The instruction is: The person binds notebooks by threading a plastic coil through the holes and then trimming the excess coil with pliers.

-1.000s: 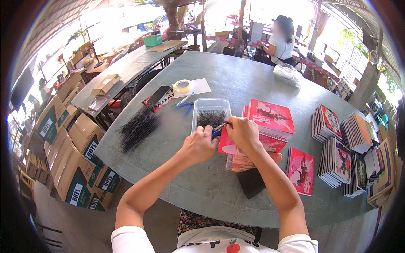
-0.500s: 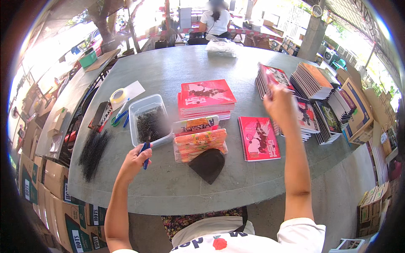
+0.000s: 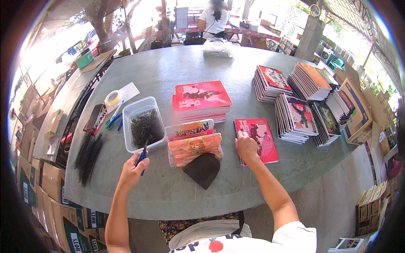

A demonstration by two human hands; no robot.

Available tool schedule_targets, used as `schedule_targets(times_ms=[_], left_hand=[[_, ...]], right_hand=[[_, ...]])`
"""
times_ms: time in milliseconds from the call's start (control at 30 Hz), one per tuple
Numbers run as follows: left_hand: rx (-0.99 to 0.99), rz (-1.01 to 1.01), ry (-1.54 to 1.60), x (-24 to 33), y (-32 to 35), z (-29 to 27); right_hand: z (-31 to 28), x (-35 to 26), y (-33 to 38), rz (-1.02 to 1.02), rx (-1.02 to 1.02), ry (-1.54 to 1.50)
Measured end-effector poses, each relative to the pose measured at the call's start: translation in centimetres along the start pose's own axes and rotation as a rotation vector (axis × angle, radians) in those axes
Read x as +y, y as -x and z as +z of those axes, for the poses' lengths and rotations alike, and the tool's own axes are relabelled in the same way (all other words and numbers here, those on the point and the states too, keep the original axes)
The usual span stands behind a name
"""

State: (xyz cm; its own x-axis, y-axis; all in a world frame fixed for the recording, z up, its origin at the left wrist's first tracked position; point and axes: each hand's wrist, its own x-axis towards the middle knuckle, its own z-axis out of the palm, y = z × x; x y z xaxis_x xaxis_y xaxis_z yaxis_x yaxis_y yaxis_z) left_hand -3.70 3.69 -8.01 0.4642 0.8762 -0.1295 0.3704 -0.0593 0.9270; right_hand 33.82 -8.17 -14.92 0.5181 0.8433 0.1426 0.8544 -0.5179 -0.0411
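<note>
The red rectangular spiral-bound notebook (image 3: 265, 137), long axis near twelve-to-six, lies beneath the nearer right hand (image 3: 247, 146), its grip unclear, and at three o'clock from the left hand (image 3: 133, 167), which clasps blue-handled pliers (image 3: 144, 159).

Harsh daylight floods an open-sided shelter with a trussed roof (image 3: 351, 20) and a grey floor (image 3: 322, 181). Around 1 broad table (image 3: 156, 74) (greenish-grey) stand 1 thick pillar (image 3: 311, 37) and 1 tree trunk (image 3: 98, 22).

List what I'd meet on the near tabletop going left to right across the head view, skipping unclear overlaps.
Bundle of black coils → tape roll → clear plastic tub → stack of red notebooks → single red notebook → orange-topped notebook stack.
</note>
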Motion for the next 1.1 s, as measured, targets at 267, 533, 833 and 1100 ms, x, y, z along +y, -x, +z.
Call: schedule_targets(times_ms=[267, 533, 833, 1100], left_hand=[[0.324, 0.379, -0.832, -6.4, 2.2, 1.3], [0.499, 0.335, -0.897, -7.2, 3.5, 2.3], [0.640, 0.134, -0.921, -8.4, 5.5, 2.2], [0.646, 0.170, -0.902, -8.4, 5.6, 1.9]], right_hand=[[-5.3, -0.9, -6.9, -0.314, 0.310, -0.345], [-5.6, -11.6, -14.7, -1.070, 0.202, -0.032], [-4.7, -12.3, -14.3, -1.056, 0.168, -0.109], [-7.2, -11.5, -14.2, -1.060, -0.026, -0.239]])
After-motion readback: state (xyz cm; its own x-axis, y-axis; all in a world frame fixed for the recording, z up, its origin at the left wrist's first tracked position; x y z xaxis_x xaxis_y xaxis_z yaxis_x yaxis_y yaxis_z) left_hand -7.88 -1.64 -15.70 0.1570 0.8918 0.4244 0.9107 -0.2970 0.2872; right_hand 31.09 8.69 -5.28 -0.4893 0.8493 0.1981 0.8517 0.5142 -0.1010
